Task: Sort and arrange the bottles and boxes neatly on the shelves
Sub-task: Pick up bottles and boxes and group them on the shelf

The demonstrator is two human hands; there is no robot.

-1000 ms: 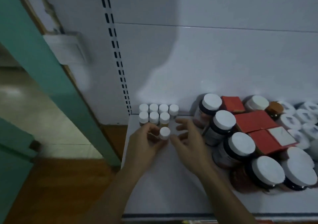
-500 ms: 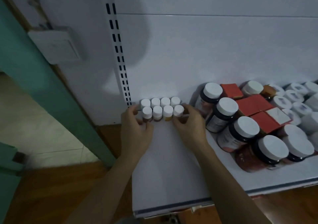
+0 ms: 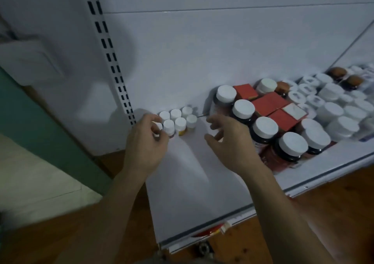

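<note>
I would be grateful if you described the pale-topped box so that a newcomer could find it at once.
On the white shelf, find the diagonal row of big dark jars with white lids. Behind that row lies a cluster of red boxes; the box sits at the cluster's right edge. It alone shows a whitish top face, while its neighbours are plain red.

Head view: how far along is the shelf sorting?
Done: small vials stand in two tight rows on the shelf. In hand: left hand pinches the end vial; right hand hovers open. Left: red boxes and large jars lie mixed, askew.
</note>
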